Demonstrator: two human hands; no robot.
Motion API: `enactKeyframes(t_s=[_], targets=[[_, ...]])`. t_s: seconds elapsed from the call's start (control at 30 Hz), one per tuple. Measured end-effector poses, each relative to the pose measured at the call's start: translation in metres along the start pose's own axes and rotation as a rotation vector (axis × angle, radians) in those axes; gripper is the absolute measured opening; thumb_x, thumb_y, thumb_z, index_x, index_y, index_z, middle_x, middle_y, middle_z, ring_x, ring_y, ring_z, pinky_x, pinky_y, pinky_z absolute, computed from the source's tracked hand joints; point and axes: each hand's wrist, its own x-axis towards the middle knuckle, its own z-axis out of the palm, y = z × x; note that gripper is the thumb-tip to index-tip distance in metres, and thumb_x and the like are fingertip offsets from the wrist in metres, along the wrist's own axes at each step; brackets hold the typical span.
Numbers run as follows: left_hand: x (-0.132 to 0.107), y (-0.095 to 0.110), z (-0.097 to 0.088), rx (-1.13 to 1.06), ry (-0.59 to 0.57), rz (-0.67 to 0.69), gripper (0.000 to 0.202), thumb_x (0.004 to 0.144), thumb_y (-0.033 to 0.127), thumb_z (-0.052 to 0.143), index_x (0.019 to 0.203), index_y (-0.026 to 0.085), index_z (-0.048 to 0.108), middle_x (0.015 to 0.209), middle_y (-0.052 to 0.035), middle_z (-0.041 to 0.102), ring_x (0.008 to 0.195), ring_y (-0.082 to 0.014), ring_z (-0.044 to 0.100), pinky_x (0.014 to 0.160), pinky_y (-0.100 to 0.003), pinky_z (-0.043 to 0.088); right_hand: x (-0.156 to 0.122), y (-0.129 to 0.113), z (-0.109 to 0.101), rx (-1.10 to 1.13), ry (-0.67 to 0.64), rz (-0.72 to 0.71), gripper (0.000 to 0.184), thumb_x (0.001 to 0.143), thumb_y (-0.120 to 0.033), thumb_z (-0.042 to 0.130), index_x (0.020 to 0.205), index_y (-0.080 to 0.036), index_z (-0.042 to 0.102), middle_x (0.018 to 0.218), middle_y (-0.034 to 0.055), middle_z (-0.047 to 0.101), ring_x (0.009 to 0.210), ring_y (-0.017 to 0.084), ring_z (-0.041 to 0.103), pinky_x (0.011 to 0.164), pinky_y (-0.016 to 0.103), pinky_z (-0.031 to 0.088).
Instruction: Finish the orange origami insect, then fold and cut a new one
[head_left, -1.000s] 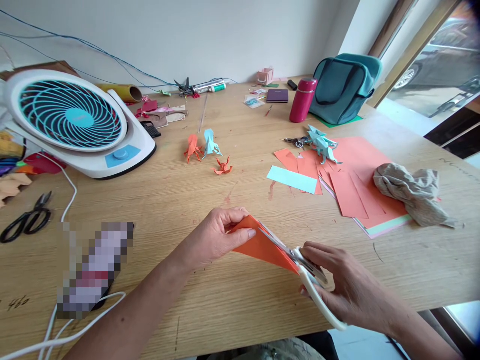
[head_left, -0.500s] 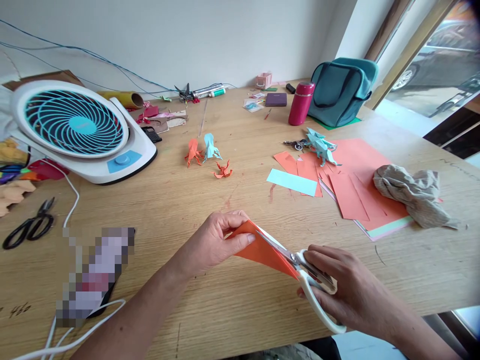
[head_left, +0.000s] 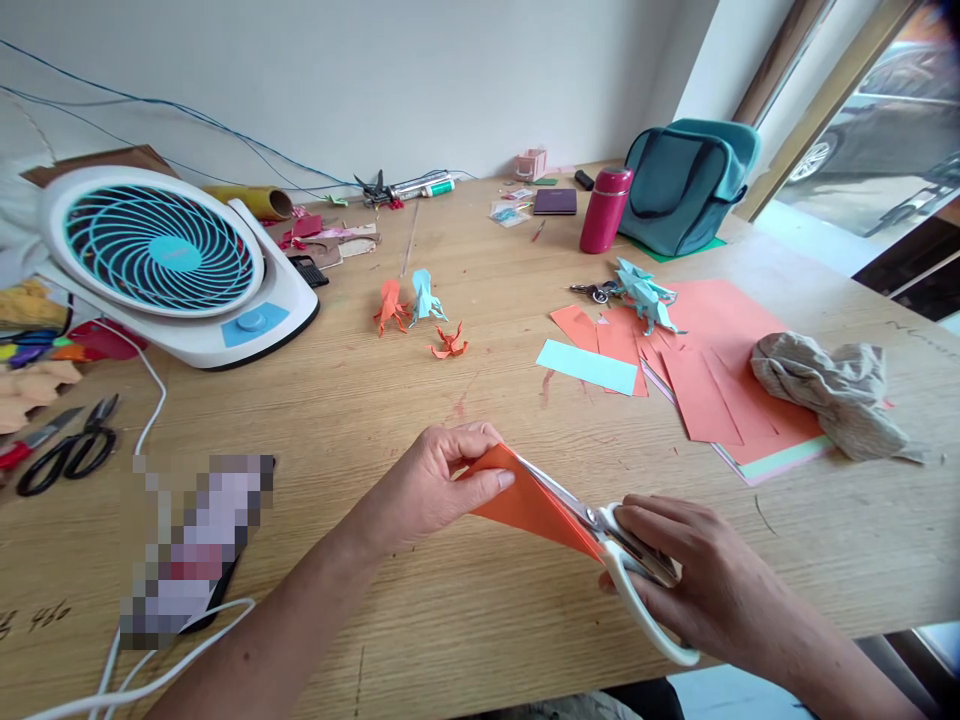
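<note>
Between thumb and fingers, my left hand (head_left: 454,478) pinches a folded piece of orange paper (head_left: 529,508) by its upper left end. The paper tapers toward my right hand (head_left: 694,570), which is wrapped round the handles of white-handled scissors (head_left: 630,570). Their blades point up and left along the paper's upper edge, touching it close to my left fingertips. Beyond my hands stand an orange folded paper figure (head_left: 391,305), a light blue one (head_left: 425,297) and a small orange one (head_left: 448,342).
A white fan (head_left: 259,320) stands at the left, with black-handled scissors (head_left: 86,440) and a blurred-out phone (head_left: 202,560) in front. At the right lie orange sheets (head_left: 739,310), a light blue strip (head_left: 587,367), a cloth (head_left: 832,390), a pink bottle (head_left: 606,210) and a teal bag (head_left: 679,185).
The scissor blades have closed further along the orange paper's edge. My left hand keeps its pinch. The whole view has shifted slightly, bringing a red-handled tool into sight at the far left.
</note>
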Motion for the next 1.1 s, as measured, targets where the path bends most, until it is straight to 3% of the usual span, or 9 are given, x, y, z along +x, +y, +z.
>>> enactKeyframes(t_s=[0.47, 0.73, 1.1], targets=[[0.0028, -0.0013, 0.0007, -0.052, -0.019, -0.025, 0.020, 0.084, 0.026, 0.061, 0.067, 0.015, 0.063, 0.075, 0.0005, 0.050, 0.072, -0.0129, 0.046, 0.067, -0.027, 0.035, -0.0015, 0.0021, 0.0010, 0.175, -0.079, 0.150, 0.025, 0.098, -0.036, 0.053, 0.079, -0.022, 0.046, 0.072, -0.0014, 0.050, 0.063, 0.013, 0.046, 0.061, 0.027, 0.034], [0.0032, -0.0019, -0.0002, -0.044, 0.018, -0.041, 0.024, 0.082, 0.029, 0.061, 0.063, 0.015, 0.057, 0.073, 0.0006, 0.048, 0.070, -0.0123, 0.045, 0.064, -0.027, 0.031, -0.0006, 0.0025, -0.0025, 0.188, -0.132, 0.143, 0.029, 0.099, -0.040, 0.052, 0.078, -0.021, 0.046, 0.074, -0.0006, 0.052, 0.064, 0.013, 0.047, 0.061, 0.028, 0.034], [0.0022, 0.0009, -0.0005, -0.044, -0.015, -0.028, 0.015, 0.082, 0.022, 0.059, 0.071, 0.013, 0.066, 0.074, 0.0009, 0.049, 0.071, -0.0120, 0.045, 0.063, -0.026, 0.031, 0.0044, 0.0022, -0.0061, 0.201, -0.158, 0.147, 0.033, 0.098, -0.045, 0.054, 0.076, -0.021, 0.046, 0.072, -0.0008, 0.052, 0.063, 0.013, 0.046, 0.060, 0.028, 0.032]])
